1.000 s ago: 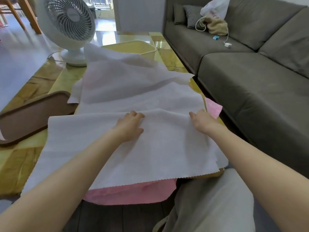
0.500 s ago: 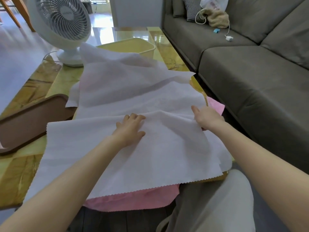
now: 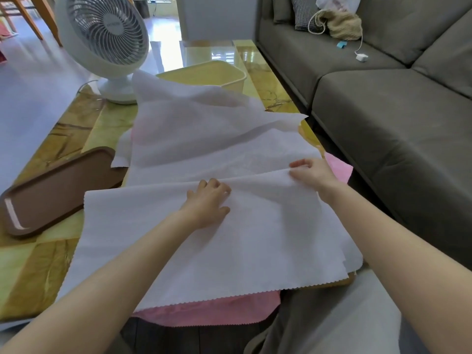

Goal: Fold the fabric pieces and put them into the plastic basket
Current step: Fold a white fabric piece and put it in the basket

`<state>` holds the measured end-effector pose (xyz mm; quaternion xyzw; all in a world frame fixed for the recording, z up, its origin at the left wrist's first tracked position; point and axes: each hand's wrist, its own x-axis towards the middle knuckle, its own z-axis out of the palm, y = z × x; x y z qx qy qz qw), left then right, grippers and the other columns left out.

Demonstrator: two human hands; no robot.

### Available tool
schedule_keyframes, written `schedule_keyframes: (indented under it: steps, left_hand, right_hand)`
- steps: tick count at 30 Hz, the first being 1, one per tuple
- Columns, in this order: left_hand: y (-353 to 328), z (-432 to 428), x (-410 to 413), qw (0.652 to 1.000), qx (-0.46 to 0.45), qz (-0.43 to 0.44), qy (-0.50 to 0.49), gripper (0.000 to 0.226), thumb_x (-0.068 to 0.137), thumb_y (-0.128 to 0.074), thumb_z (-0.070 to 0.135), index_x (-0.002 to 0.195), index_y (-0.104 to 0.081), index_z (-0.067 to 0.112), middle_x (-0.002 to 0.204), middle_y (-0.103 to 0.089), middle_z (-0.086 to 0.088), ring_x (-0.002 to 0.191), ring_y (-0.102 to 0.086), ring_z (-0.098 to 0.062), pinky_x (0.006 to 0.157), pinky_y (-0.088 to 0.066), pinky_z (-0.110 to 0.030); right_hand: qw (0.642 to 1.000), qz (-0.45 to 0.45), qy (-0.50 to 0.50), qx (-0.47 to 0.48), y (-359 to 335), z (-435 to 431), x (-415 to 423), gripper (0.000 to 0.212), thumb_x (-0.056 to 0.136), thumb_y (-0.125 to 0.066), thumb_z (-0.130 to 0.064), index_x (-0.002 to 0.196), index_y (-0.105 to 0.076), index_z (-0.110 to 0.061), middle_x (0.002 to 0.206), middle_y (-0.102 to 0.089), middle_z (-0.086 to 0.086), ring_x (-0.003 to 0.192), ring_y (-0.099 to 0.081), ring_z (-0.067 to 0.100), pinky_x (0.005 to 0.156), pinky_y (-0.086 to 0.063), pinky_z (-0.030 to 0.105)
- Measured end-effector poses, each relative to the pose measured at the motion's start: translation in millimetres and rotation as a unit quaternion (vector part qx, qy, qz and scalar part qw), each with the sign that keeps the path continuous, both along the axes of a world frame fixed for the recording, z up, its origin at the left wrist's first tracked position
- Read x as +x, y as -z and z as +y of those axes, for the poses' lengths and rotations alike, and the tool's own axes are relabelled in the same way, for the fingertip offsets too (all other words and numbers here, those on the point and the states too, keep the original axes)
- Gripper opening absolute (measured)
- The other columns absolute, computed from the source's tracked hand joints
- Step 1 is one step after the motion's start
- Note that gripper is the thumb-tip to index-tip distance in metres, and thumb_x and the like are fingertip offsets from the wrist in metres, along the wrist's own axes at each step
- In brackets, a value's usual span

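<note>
Snagging is the first risk on the left, where the brown tray (image 3: 58, 198) lies just beside the white fabric sheet (image 3: 204, 251) spread over the table (image 3: 38, 272); a sideways pull could catch it. The fan (image 3: 107, 44) stands behind, and any draught from it would lift the loose far layers. The left grip (image 3: 207, 203) sits on the folded edge with its fingers curled; I cannot tell whether it pinches or only presses, and a light press would let the fold creep. The plastic basket (image 3: 209, 72) waits at the far end, half hidden by rumpled cloth. The right grip (image 3: 311, 175) pinches the raised edge and may take two layers. The pink fabric (image 3: 212, 310) beneath overhangs the near edge and could be dragged off.
</note>
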<state>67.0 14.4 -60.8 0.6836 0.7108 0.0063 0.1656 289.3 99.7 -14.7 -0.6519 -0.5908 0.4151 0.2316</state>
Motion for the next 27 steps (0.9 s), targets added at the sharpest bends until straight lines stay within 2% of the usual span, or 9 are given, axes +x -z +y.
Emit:
schedule_keyframes:
  steps: [2,4,11,14,16,19,23,25,27]
  left_hand:
    - [0,2,-1,1.000,0.011,0.005,-0.001,0.042,0.092,-0.050,0.033,0.133,-0.043,0.025,0.137,-0.036,-0.004,0.128,-0.031,-0.026,0.098,-0.032,-0.043]
    - [0,5,-2,0.999,0.032,0.003,-0.015,0.039,0.094,-0.048,0.030,0.132,-0.044,0.023,0.136,-0.038,-0.005,0.127,-0.032,-0.027,0.099,-0.030,-0.042]
    - [-4,20,-21,0.995,0.068,0.039,-0.068,0.042,0.096,-0.045,0.025,0.137,-0.037,0.021,0.137,-0.039,-0.006,0.127,-0.033,-0.028,0.099,-0.027,-0.040]
    - [-3,26,-28,0.994,0.057,0.045,-0.081,0.035,0.096,-0.044,0.024,0.131,-0.042,0.020,0.130,-0.046,-0.006,0.122,-0.037,-0.028,0.097,-0.028,-0.040]
    - [-3,30,-32,0.994,0.050,0.037,-0.090,0.024,0.097,-0.041,0.022,0.119,-0.050,0.017,0.122,-0.052,-0.006,0.115,-0.042,-0.027,0.094,-0.028,-0.040]
    - [-3,36,-34,0.994,0.052,0.025,-0.092,0.019,0.099,-0.037,0.019,0.106,-0.054,0.015,0.113,-0.055,-0.006,0.109,-0.046,-0.027,0.092,-0.028,-0.040]
    - [-1,41,-34,0.994,0.067,0.006,-0.089,0.019,0.099,-0.036,0.018,0.103,-0.054,0.015,0.109,-0.055,-0.005,0.106,-0.048,-0.027,0.091,-0.028,-0.040]
    - [-1,42,-36,0.995,0.059,0.002,-0.083,0.018,0.098,-0.038,0.021,0.106,-0.053,0.016,0.111,-0.055,-0.004,0.108,-0.048,-0.026,0.092,-0.028,-0.040]
    - [-3,40,-42,0.997,0.032,0.005,-0.071,0.021,0.093,-0.047,0.028,0.111,-0.052,0.018,0.115,-0.054,-0.003,0.111,-0.048,-0.025,0.094,-0.028,-0.040]
  right_hand:
    - [0.997,-0.025,0.003,0.069,2,7,0,0.018,0.087,-0.062,-0.012,0.104,-0.066,-0.015,0.106,-0.063,0.009,0.091,-0.059,0.024,0.089,-0.052,0.040]
    - [0.993,-0.054,-0.007,0.101,6,13,-1,0.017,0.088,-0.061,-0.014,0.104,-0.066,-0.014,0.102,-0.060,0.004,0.091,-0.055,0.020,0.087,-0.050,0.034]
    - [0.988,-0.101,-0.017,0.111,27,34,-4,0.022,0.090,-0.058,-0.012,0.110,-0.065,-0.006,0.112,-0.064,0.012,0.102,-0.057,0.024,0.079,-0.040,0.024]
    - [0.980,-0.166,-0.051,0.095,35,39,0,0.017,0.090,-0.058,-0.016,0.099,-0.068,-0.007,0.105,-0.067,0.012,0.092,-0.058,0.023,0.078,-0.046,0.029]
    - [0.967,-0.229,-0.059,0.096,36,41,0,0.018,0.090,-0.058,-0.022,0.097,-0.069,-0.009,0.109,-0.064,0.013,0.099,-0.057,0.028,0.086,-0.049,0.038]
    - [0.916,-0.356,-0.087,0.161,33,40,-7,0.025,0.093,-0.053,-0.027,0.108,-0.064,-0.009,0.120,-0.050,0.013,0.116,-0.043,0.031,0.098,-0.037,0.039]
    - [0.904,-0.297,-0.219,0.217,29,28,-40,0.046,0.089,-0.060,-0.026,0.131,-0.048,-0.010,0.133,-0.047,0.009,0.127,-0.039,0.026,0.105,-0.029,0.033]
    - [0.880,-0.318,-0.291,0.199,31,22,-57,0.060,0.086,-0.064,-0.031,0.139,-0.039,-0.013,0.138,-0.046,0.006,0.133,-0.035,0.023,0.109,-0.024,0.030]
    - [0.864,-0.354,-0.315,0.168,32,22,-66,0.067,0.084,-0.066,-0.035,0.140,-0.036,-0.016,0.140,-0.046,0.004,0.134,-0.034,0.022,0.110,-0.022,0.031]
